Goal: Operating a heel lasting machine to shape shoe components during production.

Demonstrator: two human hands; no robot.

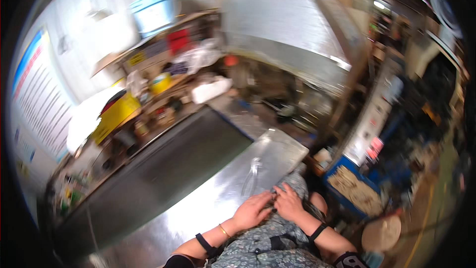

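My left hand (250,212) and my right hand (287,202) meet in front of my waist, close to the front edge of a shiny metal table (198,203). The fingers of both hands are bent toward each other. Something small and dark seems to sit between the fingertips, but blur and the fingers hide what it is. A thin pale looped cord (252,174) lies on the metal just beyond my hands. Patterned cloth (267,235) covers my lap below them.
A dark sunken panel (168,164) runs along the table behind the bright metal. Cluttered shelves (163,77) and a large grey metal hood (282,20) stand farther back. To my right are a blue bin (353,188) with tan pieces and a round stool (382,233).
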